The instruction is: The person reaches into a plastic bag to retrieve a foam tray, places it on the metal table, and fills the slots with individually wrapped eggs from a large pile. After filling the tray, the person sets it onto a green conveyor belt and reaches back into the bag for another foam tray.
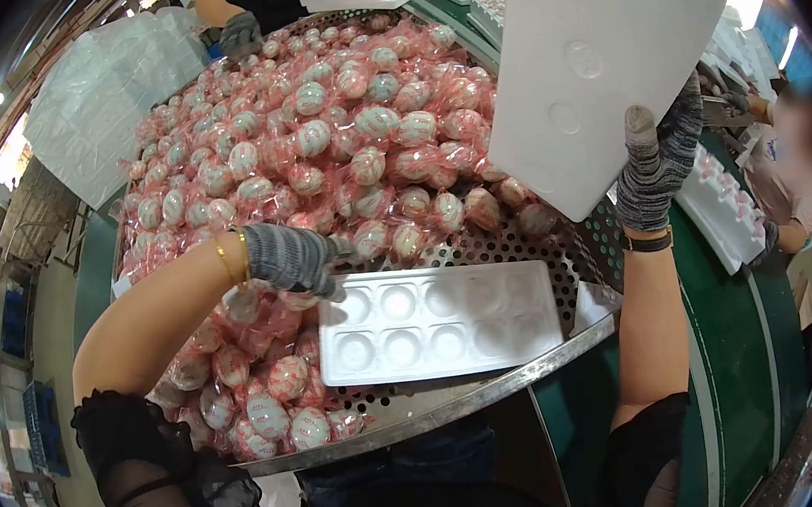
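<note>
A white foam egg tray (443, 294) with two rows of round hollows lies on the perforated metal surface in front of me, its hollows bare. My left hand (296, 258), in a grey knit glove, is at the tray's far left corner, fingers pointing right and thumb apart from them at the rim. Wrapped eggs (367, 165) in clear and red film are heaped just beyond it. My right hand (659, 163), gloved too, grips the lower right edge of a white foam lid (594, 65), holding it raised and tilted over the right side of the heap.
The metal table's raised rim (443, 413) curves along my side. A green conveyor (732, 338) runs on the right, carrying a filled tray (723, 210) beside a co-worker. Another person's gloved hand (241, 35) is at the far edge. Clear plastic sheeting (108, 97) stands left.
</note>
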The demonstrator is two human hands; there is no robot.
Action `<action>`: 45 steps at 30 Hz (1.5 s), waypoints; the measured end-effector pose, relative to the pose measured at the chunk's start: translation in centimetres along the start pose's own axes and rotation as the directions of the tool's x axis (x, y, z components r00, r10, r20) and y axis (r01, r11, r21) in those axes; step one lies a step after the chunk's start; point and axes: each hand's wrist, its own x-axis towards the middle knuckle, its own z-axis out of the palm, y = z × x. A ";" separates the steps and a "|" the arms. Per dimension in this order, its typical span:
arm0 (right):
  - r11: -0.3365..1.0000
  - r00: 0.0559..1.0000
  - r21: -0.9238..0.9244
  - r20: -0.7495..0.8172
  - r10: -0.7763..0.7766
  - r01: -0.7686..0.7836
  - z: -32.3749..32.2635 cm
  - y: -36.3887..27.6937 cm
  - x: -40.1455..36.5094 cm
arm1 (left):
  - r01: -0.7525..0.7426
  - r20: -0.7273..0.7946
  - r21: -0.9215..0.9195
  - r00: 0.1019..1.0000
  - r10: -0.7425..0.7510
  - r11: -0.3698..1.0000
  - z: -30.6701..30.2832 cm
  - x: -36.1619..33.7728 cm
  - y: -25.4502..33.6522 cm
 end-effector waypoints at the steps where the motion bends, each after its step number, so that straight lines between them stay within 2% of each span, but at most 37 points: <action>1: 1.000 1.000 0.002 0.012 0.000 0.000 0.0 0.2 0.0 | -0.049 -0.016 -0.101 0.999 0.047 0.994 0.3 0.8 0.3; 2: 0.999 0.999 0.005 0.017 -0.048 0.048 -0.1 0.6 0.0 | -0.096 -0.037 -0.205 0.995 0.090 0.974 0.9 2.0 0.0; 3: 1.000 0.999 0.002 0.025 -0.025 0.025 -0.3 0.8 0.0 | -0.139 -0.063 -0.313 0.990 0.126 0.939 1.7 3.4 -0.2; 6: 0.997 0.997 0.032 0.049 0.064 -0.065 -0.4 0.9 -0.6 | -0.417 -0.183 -0.281 0.908 0.378 0.865 5.3 8.9 -0.8; 7: 0.996 0.996 0.051 0.049 0.073 -0.075 -0.3 0.6 -0.6 | -0.371 -0.195 -0.235 0.924 0.330 0.899 5.6 8.7 -0.3; 9: 0.999 0.994 -0.022 0.092 0.051 -0.049 -0.8 1.0 -0.5 | -0.267 -0.216 -0.146 0.948 0.233 0.953 5.9 7.6 1.0; 10: 0.996 0.993 -0.029 0.089 0.082 -0.080 -1.2 1.3 -0.8 | -0.170 -0.241 -0.170 0.962 0.127 0.971 5.8 6.5 1.5; 12: 0.991 0.989 -0.037 0.070 0.129 -0.127 -1.9 2.2 -1.1 | -0.189 -0.323 -0.120 0.936 0.142 0.975 4.9 1.5 4.1; 13: 0.989 0.988 -0.036 0.060 0.142 -0.140 -2.6 3.0 -1.1 | -0.159 -0.248 0.040 0.955 0.164 0.986 6.2 0.7 4.5; 15: 0.992 0.989 -0.037 0.079 0.123 -0.120 -2.9 3.5 -1.2 | -0.124 -0.111 0.355 0.979 0.173 0.927 9.2 -0.5 5.5; 18: 0.996 0.986 -0.059 0.148 0.071 -0.063 -1.4 1.1 -1.7 | -0.126 -0.380 0.416 0.876 0.298 0.900 14.5 0.4 5.2; 21: 0.999 0.943 0.041 0.333 -0.025 0.012 2.9 -4.2 -2.3 | 0.065 -0.419 0.530 0.887 0.195 0.845 16.7 1.7 6.0; 22: 0.995 0.886 0.009 0.454 -0.093 0.100 2.8 -4.8 -2.3 | 0.059 -0.410 0.451 0.900 0.148 0.890 16.6 2.1 5.7; 24: 0.946 0.706 -0.045 0.678 -0.207 0.320 2.9 -7.2 -1.9 | -0.050 -0.357 0.359 0.915 0.186 0.932 14.9 0.8 5.2; 25: 0.922 0.634 -0.071 0.746 -0.204 0.381 2.8 -8.5 -1.5 | -0.105 -0.326 0.308 0.922 0.209 0.946 14.2 -0.2 5.2; 26: 0.892 0.555 -0.084 0.807 -0.200 0.444 2.7 -9.8 -1.1 | -0.034 -0.520 0.395 0.815 0.254 0.918 14.1 -2.1 5.0; 28: 0.881 0.432 -0.110 0.895 -0.115 0.461 1.5 -11.0 -1.0 | -0.080 -0.533 -0.017 0.844 0.059 0.997 11.2 -7.4 5.3; 29: 0.879 0.379 -0.136 0.924 -0.055 0.458 0.6 -11.3 -1.6 | -0.197 -0.652 -0.080 0.752 0.098 0.977 11.3 -8.5 4.2; 30: 0.877 0.322 -0.159 0.947 0.005 0.454 -0.1 -11.3 -2.2 | -0.333 -0.687 -0.253 0.723 0.074 0.908 11.2 -9.5 3.1; 32: 0.932 0.114 -0.102 0.991 0.066 0.347 -0.4 -10.9 -3.4 | -0.603 -0.752 -0.508 0.659 0.024 0.615 10.8 -11.6 1.1; 33: 0.958 -0.011 -0.100 0.994 0.107 0.269 -0.1 -11.1 -3.9 | -0.601 -0.658 -0.740 0.741 -0.136 0.303 10.6 -12.5 1.4; 34: 0.993 -0.099 -0.120 0.988 0.121 0.020 -0.8 -9.8 -4.7 | -0.624 -0.654 -0.754 0.743 -0.139 0.205 10.7 -12.2 1.3; 35: 0.963 -0.188 -0.151 0.976 0.110 -0.222 -1.4 -8.6 -5.3 | -0.646 -0.655 -0.755 0.742 -0.143 0.108 10.5 -11.4 1.1; 36: 0.856 -0.308 -0.447 0.878 0.366 -0.258 -0.4 -9.3 -3.9 | -0.665 -0.660 -0.747 0.738 -0.143 0.012 10.3 -10.6 0.9; 37: 0.794 -0.216 -0.517 0.856 0.470 -0.320 -0.6 -8.8 -2.9 | -0.665 -0.664 -0.746 0.736 -0.134 0.040 10.3 -10.0 0.9; 39: 0.764 0.150 -0.493 0.791 0.592 -0.417 -0.8 -7.8 -1.9 | -0.661 -0.666 -0.745 0.738 -0.108 0.086 10.9 -8.9 1.2; 42: 0.641 0.057 -0.767 0.641 0.765 0.027 -2.0 -5.7 -1.3 | -0.639 -0.640 -0.768 0.763 -0.086 0.043 11.8 -7.6 1.3; 45: 0.474 -0.158 -0.880 0.464 0.872 0.031 -1.5 -4.3 -0.1 | -0.643 -0.644 -0.764 0.757 -0.110 0.043 12.1 -7.7 1.4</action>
